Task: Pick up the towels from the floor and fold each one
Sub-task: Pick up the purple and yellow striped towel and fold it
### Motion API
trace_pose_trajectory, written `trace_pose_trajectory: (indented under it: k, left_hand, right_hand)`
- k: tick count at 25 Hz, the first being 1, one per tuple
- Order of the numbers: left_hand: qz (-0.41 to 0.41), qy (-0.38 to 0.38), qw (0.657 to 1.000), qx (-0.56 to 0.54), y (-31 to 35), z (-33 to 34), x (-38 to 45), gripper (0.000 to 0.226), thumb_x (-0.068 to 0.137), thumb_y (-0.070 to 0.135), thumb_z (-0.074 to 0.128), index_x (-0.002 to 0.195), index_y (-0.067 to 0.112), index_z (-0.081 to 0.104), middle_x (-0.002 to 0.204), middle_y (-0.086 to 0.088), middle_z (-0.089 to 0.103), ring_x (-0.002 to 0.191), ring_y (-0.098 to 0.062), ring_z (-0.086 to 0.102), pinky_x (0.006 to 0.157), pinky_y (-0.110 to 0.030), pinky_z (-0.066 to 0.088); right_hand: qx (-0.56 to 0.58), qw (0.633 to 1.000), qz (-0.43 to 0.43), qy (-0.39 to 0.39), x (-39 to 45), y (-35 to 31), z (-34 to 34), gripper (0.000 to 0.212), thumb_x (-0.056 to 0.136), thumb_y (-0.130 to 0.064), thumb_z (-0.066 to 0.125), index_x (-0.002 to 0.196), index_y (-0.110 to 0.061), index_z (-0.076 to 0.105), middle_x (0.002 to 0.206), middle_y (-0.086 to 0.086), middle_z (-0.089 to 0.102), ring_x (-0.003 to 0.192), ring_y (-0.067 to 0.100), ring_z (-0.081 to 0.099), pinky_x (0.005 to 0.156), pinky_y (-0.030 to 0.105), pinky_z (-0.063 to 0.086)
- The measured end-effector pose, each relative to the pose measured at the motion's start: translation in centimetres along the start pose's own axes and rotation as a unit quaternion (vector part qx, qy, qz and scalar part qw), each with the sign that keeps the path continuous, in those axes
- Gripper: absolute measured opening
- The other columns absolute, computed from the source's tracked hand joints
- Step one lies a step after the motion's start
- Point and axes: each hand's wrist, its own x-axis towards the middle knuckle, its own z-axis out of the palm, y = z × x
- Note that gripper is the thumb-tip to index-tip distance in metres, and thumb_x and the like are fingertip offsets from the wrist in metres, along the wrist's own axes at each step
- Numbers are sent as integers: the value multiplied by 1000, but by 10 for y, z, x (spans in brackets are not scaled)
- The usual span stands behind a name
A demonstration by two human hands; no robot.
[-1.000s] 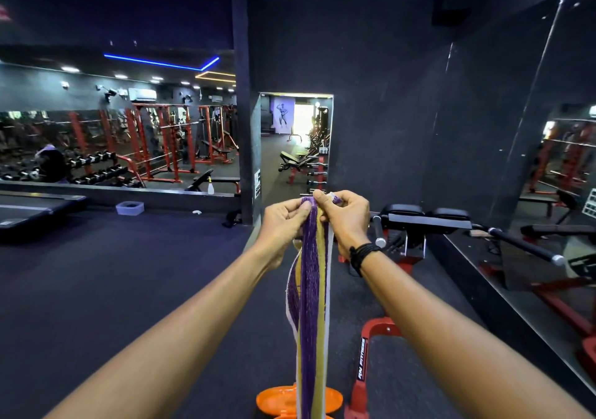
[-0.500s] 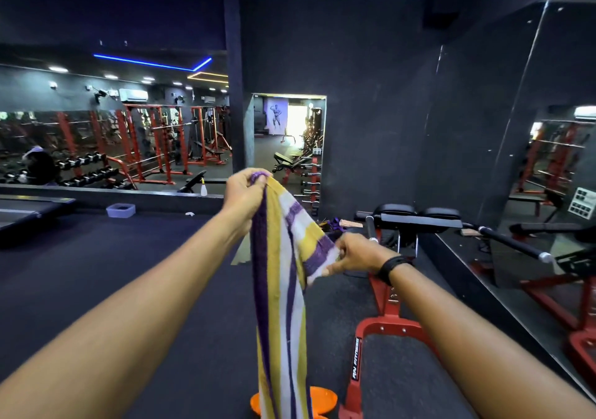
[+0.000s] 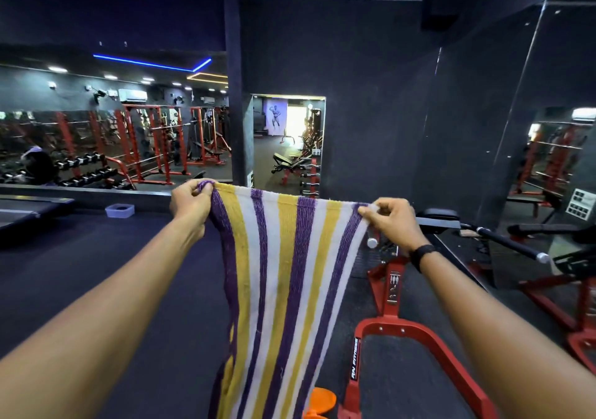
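Note:
A purple, yellow and white striped towel (image 3: 283, 283) hangs spread out in front of me at chest height, its lower end running out of the bottom of the view. My left hand (image 3: 190, 202) pinches its top left corner. My right hand (image 3: 392, 221), with a black band on the wrist, pinches the top right corner. The top edge is stretched nearly straight between the two hands.
A red gym bench frame (image 3: 390, 331) stands on the dark floor (image 3: 96, 273) just right of the towel, with a black padded bar (image 3: 512, 244) behind it. An orange disc (image 3: 322, 401) lies near my feet. A small white tub (image 3: 120, 210) sits by the mirrored wall at left.
My hands have moved apart from a joined grip, the right one sliding along the top edge to the far corner. The bunched towel is now opened flat.

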Motion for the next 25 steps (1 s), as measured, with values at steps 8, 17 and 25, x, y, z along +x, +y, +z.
trace_pose_trajectory:
  k: [8,17,25]
  left_hand:
    - [13,9,1000,4,10,5,-15,30,100,15,36,76,22,51,71,3,48,65,-12,43,61,-27,36]
    - [147,-443,801,374,-11,-11,-41,30,87,24,68,72,15,44,63,7,40,60,-9,36,51,-20,28]
    - [-7,-405,912,-67,37,30,-54,50,67,45,79,101,15,59,85,3,70,74,-9,67,60,-23,54]
  right_hand:
    - [230,972,15,40,0,-26,3,16,80,-6,74,80,-13,60,74,5,68,63,7,64,57,20,52]
    - [135,971,128,-153,-22,9,-24,36,67,-5,80,96,-4,58,59,4,64,54,7,60,54,25,49]
    - [255,942,143,-168,0,-21,-65,47,65,-33,78,105,-17,59,82,-2,70,64,10,64,57,24,55]
